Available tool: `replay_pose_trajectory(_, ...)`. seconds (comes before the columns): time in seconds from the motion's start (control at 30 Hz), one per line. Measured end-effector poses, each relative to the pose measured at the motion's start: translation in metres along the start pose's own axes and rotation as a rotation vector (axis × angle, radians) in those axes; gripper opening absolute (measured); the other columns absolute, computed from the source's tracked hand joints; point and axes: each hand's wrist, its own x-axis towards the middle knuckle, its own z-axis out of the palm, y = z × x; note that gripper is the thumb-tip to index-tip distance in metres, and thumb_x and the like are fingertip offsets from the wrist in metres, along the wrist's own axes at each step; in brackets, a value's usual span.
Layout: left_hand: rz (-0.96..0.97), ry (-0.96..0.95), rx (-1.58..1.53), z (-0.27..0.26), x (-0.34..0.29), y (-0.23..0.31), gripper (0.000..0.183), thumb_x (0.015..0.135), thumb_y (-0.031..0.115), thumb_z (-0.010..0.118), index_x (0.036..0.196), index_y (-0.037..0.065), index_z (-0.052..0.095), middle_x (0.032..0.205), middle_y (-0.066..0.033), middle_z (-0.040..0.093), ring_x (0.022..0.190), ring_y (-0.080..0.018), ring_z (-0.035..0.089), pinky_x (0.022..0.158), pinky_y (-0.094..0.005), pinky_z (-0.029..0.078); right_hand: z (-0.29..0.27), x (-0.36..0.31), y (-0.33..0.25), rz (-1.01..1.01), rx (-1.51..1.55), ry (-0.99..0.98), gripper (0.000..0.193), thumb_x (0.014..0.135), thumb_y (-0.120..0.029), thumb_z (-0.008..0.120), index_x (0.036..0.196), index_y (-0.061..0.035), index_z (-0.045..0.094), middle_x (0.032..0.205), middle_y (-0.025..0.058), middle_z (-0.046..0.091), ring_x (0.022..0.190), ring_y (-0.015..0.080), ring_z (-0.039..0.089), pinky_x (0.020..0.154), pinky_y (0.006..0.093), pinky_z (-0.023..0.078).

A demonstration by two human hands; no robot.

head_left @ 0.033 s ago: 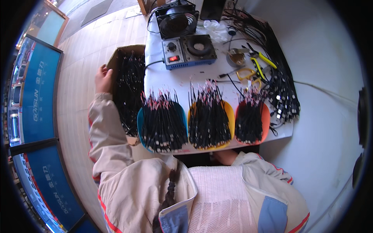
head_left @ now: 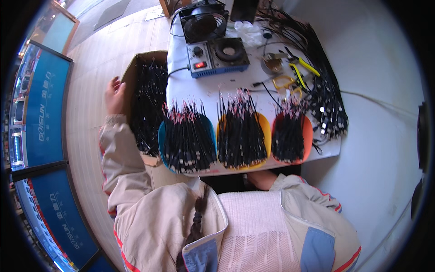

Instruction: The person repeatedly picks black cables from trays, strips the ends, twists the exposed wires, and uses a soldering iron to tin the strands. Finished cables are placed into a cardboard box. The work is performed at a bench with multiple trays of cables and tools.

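My left hand (head_left: 116, 95) is raised beside the left wall of a cardboard box (head_left: 130, 75), its fingers loosely bent and apart with nothing visible in them. Thin black cables (head_left: 152, 102) fill the box. Under the table's front edge, my right hand (head_left: 262, 179) shows only as far as the wrist; its fingers are hidden. Along that edge stand a teal bowl (head_left: 161, 141), a yellow bowl (head_left: 268, 131) and an orange-red bowl (head_left: 308, 136). Each holds upright black cables with bare pinkish wire ends on top.
Behind the bowls, a blue soldering pot (head_left: 217, 59) sits before a black fan (head_left: 204, 25). Yellow-handled cutters (head_left: 299, 75), yellow-handled scissors (head_left: 283, 82) and a small round tin (head_left: 272, 65) lie to the right. A long cable bundle (head_left: 328, 95) hangs along the right edge.
My left hand has moved slightly left and lower, away from the box's rim. The table and its things appear shifted a little up and left in the view.
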Motion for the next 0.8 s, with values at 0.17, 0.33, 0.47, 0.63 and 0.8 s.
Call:
replay_pose_trajectory(0.17, 0.166, -0.038, -0.233, -0.090, -0.163, 0.171, 0.023, 0.095, 0.005, 0.054, 0.116, -0.001, 0.061, 0.103, -0.0097, 0.065, 0.095, -0.0147, 0.061, 0.080, -0.0249, 0.048, -0.034, -0.049, -0.050, -0.195, -0.142, -0.230, 0.020, 0.093, -0.017, 0.047, 0.091, -0.0008, 0.059, 0.074, 0.0197, 0.061, 0.073, 0.0385, 0.062, 0.067, 0.0451, 0.049)
replay_pose_trajectory(0.33, 0.159, -0.611, -0.407, -0.055, -0.284, 0.271, 0.021, 0.092, -0.003, 0.054, 0.111, -0.003, 0.062, 0.095, -0.0099, 0.067, 0.088, -0.0146, 0.065, 0.075, -0.0256, 0.051, -0.057, -0.078, -0.096, -0.268, 0.497, -0.570, 0.035, 0.103, -0.026, 0.040, 0.094, 0.0012, 0.060, 0.053, -0.0026, 0.041, 0.047, 0.0066, 0.035, 0.047, 0.0246, 0.032)
replay_pose_trajectory(0.47, -0.183, -0.866, -0.674, -0.033, -0.312, 0.296, 0.020, 0.098, 0.007, 0.051, 0.112, -0.005, 0.059, 0.088, -0.0092, 0.068, 0.073, -0.0113, 0.065, 0.063, -0.0226, 0.051, -0.061, -0.089, -0.110, -0.237, 0.607, -0.676, 0.034, 0.103, -0.025, 0.042, 0.096, 0.0039, 0.058, 0.052, -0.0055, 0.035, 0.045, 0.0037, 0.029, 0.043, 0.0220, 0.025)
replay_pose_trajectory(0.63, -0.207, -0.863, -0.940, -0.028, -0.337, 0.310, 0.021, 0.096, 0.009, 0.056, 0.110, -0.006, 0.059, 0.084, -0.0091, 0.068, 0.069, -0.0105, 0.064, 0.059, -0.0209, 0.050, -0.055, -0.105, -0.105, -0.248, 0.659, -0.693, 0.035, 0.103, -0.026, 0.042, 0.098, 0.0038, 0.058, 0.053, -0.0061, 0.035, 0.046, 0.0040, 0.028, 0.042, 0.0220, 0.024)
replay_pose_trajectory(0.8, -0.175, -0.575, -0.951, -0.013, -0.358, 0.312, 0.018, 0.095, 0.008, 0.058, 0.105, -0.005, 0.062, 0.080, -0.0094, 0.068, 0.064, -0.0113, 0.064, 0.054, -0.0207, 0.049, -0.051, -0.113, -0.088, -0.249, 0.793, -0.342, 0.032, 0.102, -0.026, 0.047, 0.100, 0.0031, 0.061, 0.056, -0.0037, 0.043, 0.048, 0.0043, 0.036, 0.042, 0.0210, 0.028)
